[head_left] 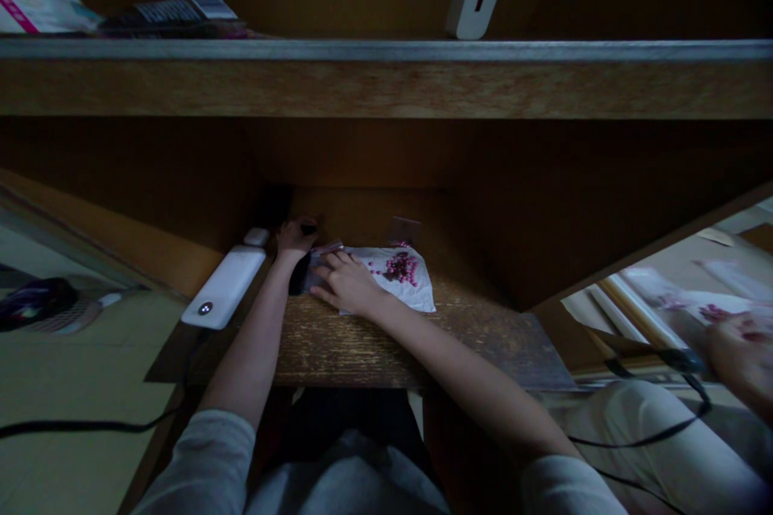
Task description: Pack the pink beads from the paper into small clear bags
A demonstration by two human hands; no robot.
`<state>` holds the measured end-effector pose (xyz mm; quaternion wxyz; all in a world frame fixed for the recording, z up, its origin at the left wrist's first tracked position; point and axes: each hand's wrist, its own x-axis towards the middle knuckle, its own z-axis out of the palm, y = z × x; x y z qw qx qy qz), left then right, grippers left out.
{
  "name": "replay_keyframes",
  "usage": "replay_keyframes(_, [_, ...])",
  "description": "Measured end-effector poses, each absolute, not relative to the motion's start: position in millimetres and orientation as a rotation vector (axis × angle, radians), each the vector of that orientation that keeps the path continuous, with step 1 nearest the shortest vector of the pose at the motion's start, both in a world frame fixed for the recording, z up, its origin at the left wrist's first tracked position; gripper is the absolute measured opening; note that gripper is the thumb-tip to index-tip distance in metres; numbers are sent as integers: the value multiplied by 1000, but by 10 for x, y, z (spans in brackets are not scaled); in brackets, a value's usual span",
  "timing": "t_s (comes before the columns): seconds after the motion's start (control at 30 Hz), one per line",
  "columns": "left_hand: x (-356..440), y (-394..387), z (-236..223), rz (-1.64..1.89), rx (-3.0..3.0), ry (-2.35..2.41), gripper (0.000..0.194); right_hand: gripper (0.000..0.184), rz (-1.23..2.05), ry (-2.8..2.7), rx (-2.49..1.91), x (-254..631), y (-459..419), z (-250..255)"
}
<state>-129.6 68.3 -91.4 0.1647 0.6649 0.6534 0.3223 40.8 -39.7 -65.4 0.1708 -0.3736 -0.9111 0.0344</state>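
Counter (483, 338) is walled in at L, R & back, w/ bare room seen R of white sheet (423, 298). Clear bag (315, 264) is touched by R hand (347, 282), fingers spread apart; grip of L hand (295, 238), nr dark item (298, 277), can't be told. Pink beads (403, 267) are heaped on white sheet; white device (226, 286) is set far L.

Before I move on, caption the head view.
Two bare hands, left and right, beside pink beads on a white sheet.

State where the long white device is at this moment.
In the head view, the long white device lies toward the left side of the desktop, left of the person's left forearm and beside the compartment's left wall.
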Motion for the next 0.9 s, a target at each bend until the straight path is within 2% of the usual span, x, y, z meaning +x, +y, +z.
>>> replay_keyframes(0.3, [-1326, 711, -928, 1058, 1921, 1845, 17, 38, 89, -2651, -957, 394, -463, -598])
replay_keyframes(0.57, [-1381, 739, -911, 1218, 1802, 1750, 18, 46, 152, -2685, -918, 436, -449, -613])
replay_keyframes(0.9, [-1402, 751, -922, 1313, 1684, 1646, 21, 46, 158, -2625, -948, 458, -426, -608])
